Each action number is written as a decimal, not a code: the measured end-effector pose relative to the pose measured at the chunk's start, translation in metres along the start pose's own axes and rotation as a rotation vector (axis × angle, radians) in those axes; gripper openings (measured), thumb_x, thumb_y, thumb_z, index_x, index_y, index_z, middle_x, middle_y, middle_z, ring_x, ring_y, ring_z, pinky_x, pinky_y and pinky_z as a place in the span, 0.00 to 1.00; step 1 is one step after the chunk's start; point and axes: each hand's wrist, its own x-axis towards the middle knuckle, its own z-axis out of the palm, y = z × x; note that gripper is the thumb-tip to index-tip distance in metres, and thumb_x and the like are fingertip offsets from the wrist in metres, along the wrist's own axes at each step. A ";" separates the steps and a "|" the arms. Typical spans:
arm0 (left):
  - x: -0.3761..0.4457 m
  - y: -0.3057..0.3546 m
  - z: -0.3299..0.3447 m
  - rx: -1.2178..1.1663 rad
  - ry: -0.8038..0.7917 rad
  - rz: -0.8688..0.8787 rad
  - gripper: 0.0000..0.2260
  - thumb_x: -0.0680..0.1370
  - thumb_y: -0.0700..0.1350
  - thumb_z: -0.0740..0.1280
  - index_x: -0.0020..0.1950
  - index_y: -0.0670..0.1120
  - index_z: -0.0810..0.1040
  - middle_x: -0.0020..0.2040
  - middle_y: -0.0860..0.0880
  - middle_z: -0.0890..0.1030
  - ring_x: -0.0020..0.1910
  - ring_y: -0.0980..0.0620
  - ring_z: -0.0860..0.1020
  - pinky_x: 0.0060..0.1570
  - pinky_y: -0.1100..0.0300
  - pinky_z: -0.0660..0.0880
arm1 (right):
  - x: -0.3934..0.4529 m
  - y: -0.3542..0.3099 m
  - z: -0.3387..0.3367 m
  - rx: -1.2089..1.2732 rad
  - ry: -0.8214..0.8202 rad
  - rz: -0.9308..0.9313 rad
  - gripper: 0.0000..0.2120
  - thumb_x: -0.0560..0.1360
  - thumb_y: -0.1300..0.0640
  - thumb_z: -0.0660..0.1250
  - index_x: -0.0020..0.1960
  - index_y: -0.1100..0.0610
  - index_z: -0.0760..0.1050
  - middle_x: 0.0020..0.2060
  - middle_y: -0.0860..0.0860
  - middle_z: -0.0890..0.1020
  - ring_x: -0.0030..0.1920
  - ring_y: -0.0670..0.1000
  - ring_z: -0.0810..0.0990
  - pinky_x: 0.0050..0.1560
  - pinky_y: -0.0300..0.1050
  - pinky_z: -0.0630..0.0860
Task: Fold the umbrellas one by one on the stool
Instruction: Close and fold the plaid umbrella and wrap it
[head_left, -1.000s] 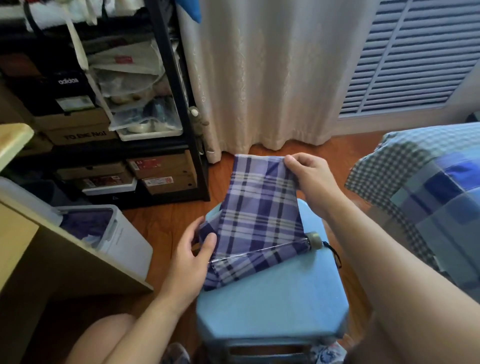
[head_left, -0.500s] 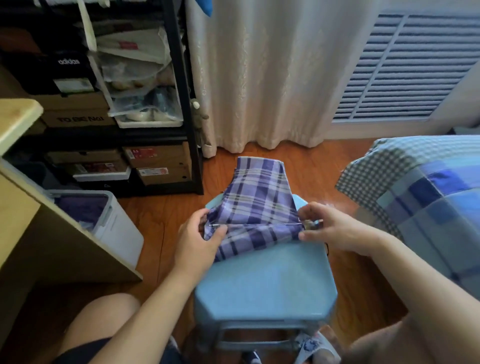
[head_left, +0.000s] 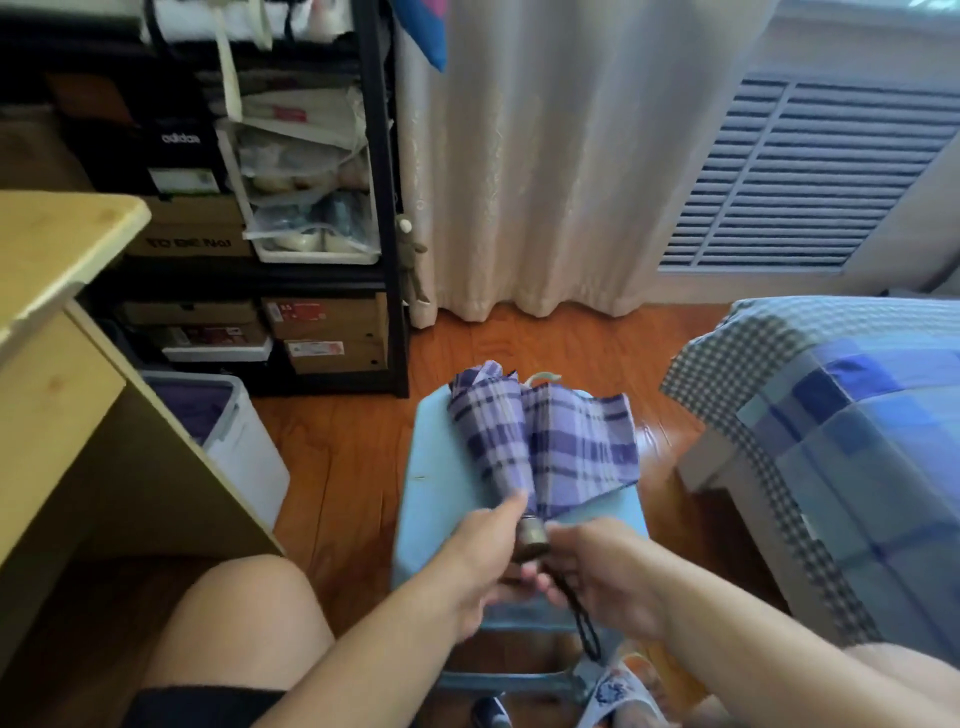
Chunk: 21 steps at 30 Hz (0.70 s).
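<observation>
Two hands hold a purple plaid umbrella (head_left: 545, 447) by its handle end over a light blue stool (head_left: 441, 499).

Head view: the left hand (head_left: 483, 556) curls around the handle (head_left: 531, 538), thumb on the fabric. The right hand (head_left: 602, 577) closes loosely beside it, by the black wrist strap (head_left: 582, 618). The canopy lies spread on the stool top.

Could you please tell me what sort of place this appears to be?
Most likely a bedroom at home: a bed with a checked blanket, a black shelf of shoe boxes, and a floor-length curtain.
</observation>
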 end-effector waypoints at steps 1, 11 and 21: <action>0.005 0.000 0.000 0.027 0.089 0.044 0.18 0.84 0.56 0.62 0.54 0.41 0.77 0.41 0.40 0.81 0.26 0.48 0.78 0.30 0.57 0.78 | -0.003 0.003 0.008 -0.097 -0.018 -0.030 0.15 0.87 0.60 0.56 0.51 0.65 0.79 0.37 0.59 0.84 0.30 0.49 0.79 0.32 0.39 0.79; 0.020 0.012 -0.100 1.389 0.497 0.464 0.28 0.83 0.57 0.61 0.82 0.57 0.55 0.55 0.49 0.65 0.60 0.45 0.72 0.60 0.52 0.71 | -0.022 -0.057 -0.066 -0.794 0.507 -0.706 0.07 0.81 0.61 0.66 0.47 0.53 0.81 0.40 0.47 0.86 0.37 0.44 0.83 0.44 0.44 0.81; 0.032 -0.008 -0.110 1.255 0.328 0.969 0.31 0.74 0.39 0.76 0.76 0.45 0.71 0.60 0.52 0.73 0.62 0.53 0.72 0.62 0.67 0.65 | 0.009 -0.031 -0.063 -0.783 0.586 -0.858 0.06 0.78 0.50 0.72 0.52 0.52 0.81 0.43 0.44 0.82 0.45 0.46 0.80 0.50 0.49 0.78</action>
